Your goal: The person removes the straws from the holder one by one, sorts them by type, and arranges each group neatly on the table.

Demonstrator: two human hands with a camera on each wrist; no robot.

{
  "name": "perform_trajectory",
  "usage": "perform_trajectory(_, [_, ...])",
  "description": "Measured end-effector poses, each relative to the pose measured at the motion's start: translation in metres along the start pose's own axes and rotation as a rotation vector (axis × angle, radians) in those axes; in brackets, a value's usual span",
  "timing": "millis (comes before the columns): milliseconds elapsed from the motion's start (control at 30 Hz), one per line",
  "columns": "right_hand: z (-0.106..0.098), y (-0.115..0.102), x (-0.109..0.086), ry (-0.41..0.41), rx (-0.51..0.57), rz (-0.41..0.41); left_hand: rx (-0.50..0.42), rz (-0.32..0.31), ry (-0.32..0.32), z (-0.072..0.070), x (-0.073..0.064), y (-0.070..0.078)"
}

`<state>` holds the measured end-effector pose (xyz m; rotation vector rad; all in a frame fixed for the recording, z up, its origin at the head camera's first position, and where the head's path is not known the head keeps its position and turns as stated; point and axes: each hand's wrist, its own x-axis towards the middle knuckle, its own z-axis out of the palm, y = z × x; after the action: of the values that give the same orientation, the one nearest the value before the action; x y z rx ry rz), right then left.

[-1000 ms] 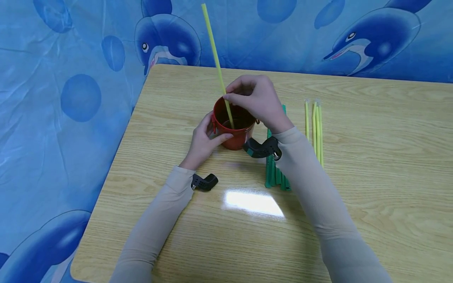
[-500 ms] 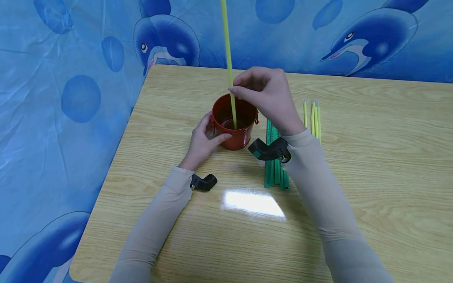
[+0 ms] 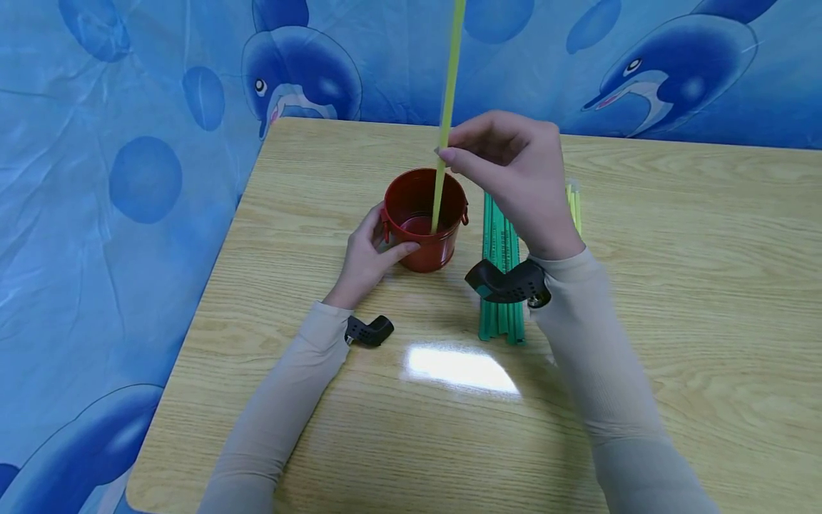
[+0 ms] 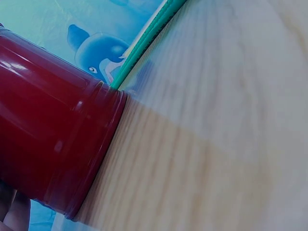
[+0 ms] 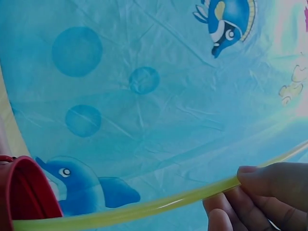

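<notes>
A small red metal bucket [image 3: 432,253] with side loops stands upright on the table. My left hand [image 3: 367,260] grips its left side, thumb across the front. Between thumb and fingertips, my right hand [image 3: 514,168] pinches a long thin yellow stick [image 3: 452,78] just above the bucket's rim. The stick's lower end is down inside the bucket; its top runs out of the head view. In the right wrist view the yellow stick [image 5: 159,206] bows slightly between the red bucket [image 5: 31,192] and the pinching fingers. The left wrist view shows the bucket's side [image 4: 53,115] close up.
Several green strips with printed marks [image 3: 502,314] lie side by side right of the bucket, partly under the right wrist. Beyond the right wrist lie more yellow sticks [image 3: 575,207], mostly hidden. A blue dolphin-print sheet [image 3: 411,64] hangs behind the wooden table [image 3: 706,285].
My right hand has moved right and a little up with the yellow stick, which swung from leaning left to leaning slightly right. Its lower end stays in the bucket; my left hand has barely moved.
</notes>
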<state>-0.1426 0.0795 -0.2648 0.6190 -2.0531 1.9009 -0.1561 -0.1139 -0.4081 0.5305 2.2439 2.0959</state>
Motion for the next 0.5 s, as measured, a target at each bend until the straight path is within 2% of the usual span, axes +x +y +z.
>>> perform_trajectory(200, [-0.010, -0.002, -0.002, 0.027, -0.020, -0.134, 0.007, 0.009, 0.002, 0.000, 0.001, -0.002])
perform_trajectory(333, [-0.018, -0.003, -0.003, 0.041, -0.032, -0.190, 0.008, 0.018, 0.002, 0.000, 0.001, -0.002])
perform_trajectory(500, [-0.025, -0.006, -0.005, 0.109, 0.013, -0.204, 0.003, 0.021, 0.003, 0.001, 0.001, -0.001])
